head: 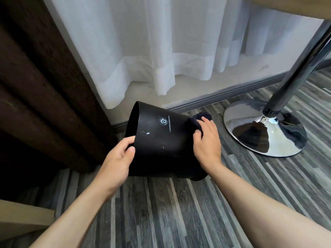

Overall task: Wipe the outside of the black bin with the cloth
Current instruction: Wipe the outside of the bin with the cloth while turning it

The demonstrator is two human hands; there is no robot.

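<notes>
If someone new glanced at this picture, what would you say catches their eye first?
Most likely the round black plastic bin, tipped on its side at centre above the grey striped wood-look floor, open mouth facing left. The left hand grips its rim while the right hand presses a dark cloth near its base. At right gleams the mirror-like chrome table base.
</notes>
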